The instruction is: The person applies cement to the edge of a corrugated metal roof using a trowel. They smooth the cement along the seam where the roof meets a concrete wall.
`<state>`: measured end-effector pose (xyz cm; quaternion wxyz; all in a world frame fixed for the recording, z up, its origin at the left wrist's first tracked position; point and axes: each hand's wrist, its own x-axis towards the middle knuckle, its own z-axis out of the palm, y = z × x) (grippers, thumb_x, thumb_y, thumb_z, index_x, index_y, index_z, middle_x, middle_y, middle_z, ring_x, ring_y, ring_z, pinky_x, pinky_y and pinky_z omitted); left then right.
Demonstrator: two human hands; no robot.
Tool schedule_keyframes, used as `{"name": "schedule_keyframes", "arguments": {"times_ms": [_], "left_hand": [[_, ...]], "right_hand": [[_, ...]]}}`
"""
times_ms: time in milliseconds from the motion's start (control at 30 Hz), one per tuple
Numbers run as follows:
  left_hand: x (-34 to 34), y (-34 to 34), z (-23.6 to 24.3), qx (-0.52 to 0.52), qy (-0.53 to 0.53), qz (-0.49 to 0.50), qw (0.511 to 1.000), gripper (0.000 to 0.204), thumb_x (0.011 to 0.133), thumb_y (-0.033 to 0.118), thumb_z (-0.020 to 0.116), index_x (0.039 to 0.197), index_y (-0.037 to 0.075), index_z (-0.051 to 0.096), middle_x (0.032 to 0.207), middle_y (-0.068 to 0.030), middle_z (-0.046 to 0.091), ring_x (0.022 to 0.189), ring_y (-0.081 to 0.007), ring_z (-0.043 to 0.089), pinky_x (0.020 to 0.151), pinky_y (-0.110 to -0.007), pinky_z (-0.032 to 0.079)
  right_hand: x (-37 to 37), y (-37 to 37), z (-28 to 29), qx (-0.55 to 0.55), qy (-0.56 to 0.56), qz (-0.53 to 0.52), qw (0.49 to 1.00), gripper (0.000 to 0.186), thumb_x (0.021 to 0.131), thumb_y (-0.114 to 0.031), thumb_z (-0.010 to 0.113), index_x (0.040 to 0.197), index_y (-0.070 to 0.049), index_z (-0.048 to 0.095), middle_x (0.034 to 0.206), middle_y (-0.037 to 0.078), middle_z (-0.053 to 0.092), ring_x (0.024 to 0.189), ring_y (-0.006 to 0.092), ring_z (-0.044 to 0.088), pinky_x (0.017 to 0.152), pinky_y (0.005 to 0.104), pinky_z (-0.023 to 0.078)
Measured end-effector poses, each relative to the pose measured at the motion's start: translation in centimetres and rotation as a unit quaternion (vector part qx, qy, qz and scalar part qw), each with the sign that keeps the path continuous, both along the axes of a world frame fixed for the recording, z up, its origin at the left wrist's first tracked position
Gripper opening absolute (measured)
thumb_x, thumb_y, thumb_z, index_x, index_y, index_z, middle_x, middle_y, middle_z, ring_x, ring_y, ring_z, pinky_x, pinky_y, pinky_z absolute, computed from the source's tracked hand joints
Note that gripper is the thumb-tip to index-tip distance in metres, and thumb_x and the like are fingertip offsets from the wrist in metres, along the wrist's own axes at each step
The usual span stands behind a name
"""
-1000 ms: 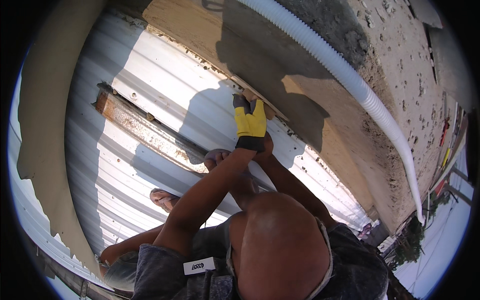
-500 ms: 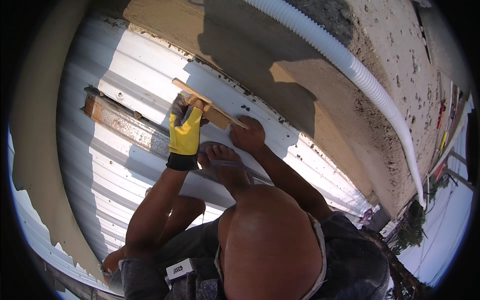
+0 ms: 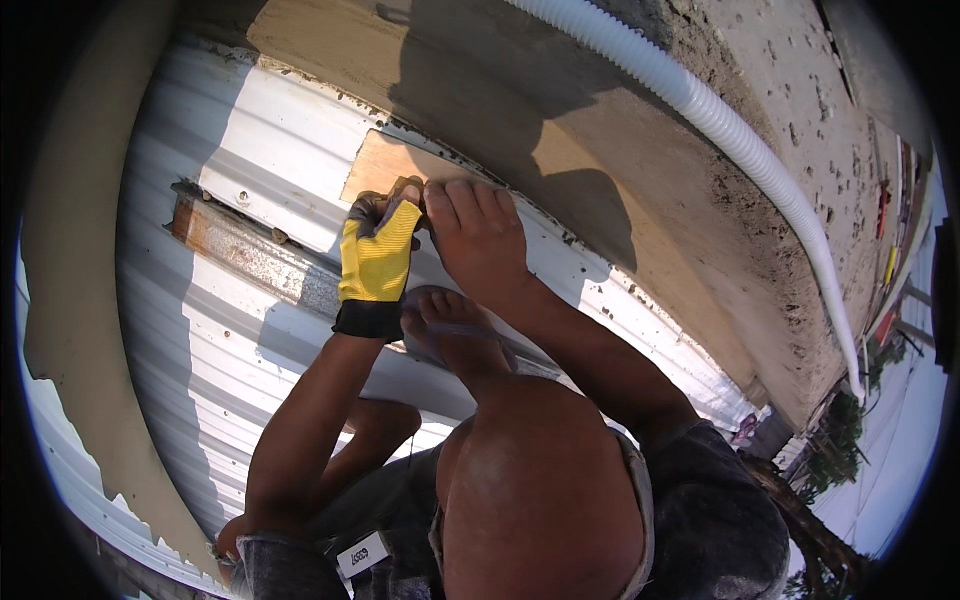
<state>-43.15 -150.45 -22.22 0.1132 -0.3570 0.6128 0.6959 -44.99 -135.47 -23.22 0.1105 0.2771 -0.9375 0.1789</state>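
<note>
Together, both hands (image 3: 478, 238) grip thin wooden board (image 3: 384, 164) over corrugated sheeting (image 3: 290, 125).

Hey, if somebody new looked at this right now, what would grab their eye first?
Probably the bright yellow, black-cuffed fabric glove on the person's left hand, near the middle, gripping a flat tan wooden board beside the bare right hand. Next might be the thick white ribbed hose curving down the right side, then the rust-stained metal strip along the white corrugated sheeting at left.
</note>
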Motion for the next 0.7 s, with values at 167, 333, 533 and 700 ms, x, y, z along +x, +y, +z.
{"name": "schedule_keyframes", "arguments": {"times_ms": [167, 333, 533, 700], "left_hand": [[-0.5, -5.1, 3.1, -0.128, 0.107, -0.105, 0.98, 0.017, 0.102, 0.023, 0.068, 0.099, 0.007, 0.064, 0.073, 0.0042, 0.057, 0.063, -0.0033, 0.052, 0.056, -0.02, 0.042], [0.1, -19.5, -8.2, -0.407, 0.233, -0.184, 0.864, 0.033, 0.102, 0.001, 0.062, 0.135, 0.0, 0.055, 0.13, -0.0085, 0.063, 0.117, -0.0164, 0.06, 0.104, -0.029, 0.046], [3.3, -21.4, -10.0, -0.544, 0.199, -0.286, 0.763, 0.037, 0.103, 0.011, 0.061, 0.138, -0.001, 0.057, 0.131, -0.0187, 0.068, 0.12, -0.0289, 0.066, 0.103, -0.036, 0.05], [3.8, -19.6, -8.9, -0.585, 0.262, -0.193, 0.743, 0.034, 0.1, 0.011, 0.064, 0.131, -0.002, 0.061, 0.122, -0.0183, 0.069, 0.106, -0.0336, 0.07, 0.092, -0.038, 0.055]], "right_hand": [[-4.4, 0.3, 0.2, -0.014, -0.087, -0.113, 0.99, 0.04, 0.082, -0.022, 0.072, 0.116, -0.003, 0.062, 0.102, 0.012, 0.061, 0.091, 0.0281, 0.066, 0.08, 0.0417, 0.051], [-5.1, 0.9, -1.2, 0.052, -0.087, -0.132, 0.986, 0.034, 0.085, -0.019, 0.071, 0.112, -0.002, 0.061, 0.104, 0.015, 0.063, 0.097, 0.0322, 0.067, 0.088, 0.0458, 0.053], [7.1, 23.6, 0.2, 0.233, -0.174, -0.228, 0.929, 0.038, 0.087, -0.019, 0.064, 0.123, -0.004, 0.061, 0.12, 0.016, 0.064, 0.113, 0.0356, 0.064, 0.099, 0.0543, 0.047], [16.7, 42.9, 4.6, 0.381, -0.291, -0.36, 0.8, 0.024, 0.096, -0.021, 0.062, 0.116, -0.01, 0.063, 0.114, 0.014, 0.067, 0.11, 0.0363, 0.063, 0.094, 0.0507, 0.048]]}}
